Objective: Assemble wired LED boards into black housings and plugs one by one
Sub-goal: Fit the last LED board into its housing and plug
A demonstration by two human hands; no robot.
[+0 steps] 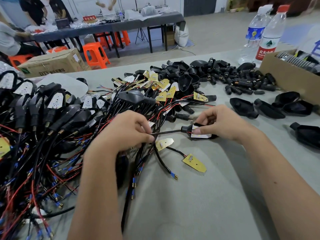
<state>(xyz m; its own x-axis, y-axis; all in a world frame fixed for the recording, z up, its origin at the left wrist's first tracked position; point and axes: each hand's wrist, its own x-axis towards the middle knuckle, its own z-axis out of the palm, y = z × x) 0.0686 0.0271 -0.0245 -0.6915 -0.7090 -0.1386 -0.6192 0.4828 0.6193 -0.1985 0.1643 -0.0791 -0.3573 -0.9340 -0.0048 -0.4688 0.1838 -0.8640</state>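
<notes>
**Two hands on one housing and its cable**

One black housing (pixel 201 134) lies near the middle of the grey table (pixel 199 196), just at 3 o'clock of centre. It is a shallow, shield-shaped shell with a round neck pointing toward 9 o'clock. A white LED board (pixel 202 135) sits in its open top, and red wire shows at the neck. A thin black cable (pixel 166 132) runs out of the neck, straight toward 9 o'clock.

The right hand (pixel 223 122) has its fingers curled over the housing from the 12 o'clock side, with the thumb pressed on the board's near edge. The left hand (pixel 128 132) is curled too, pinching the cable between thumb and fingertips; a bundle of other wires passes under its palm.

At 6 o'clock of the housing, two loose yellow-backed boards (pixel 194 163) lie on their own black leads. At 9 o'clock spreads a heap of finished units (pixel 43 108) with red and black wires. At 12 o'clock sit a pile of wired boards (pixel 161 87) and, behind it, empty housings and plugs (pixel 242 82). At 2 o'clock stand a cardboard box (pixel 284 75) and two water bottles (pixel 266 35).
</notes>
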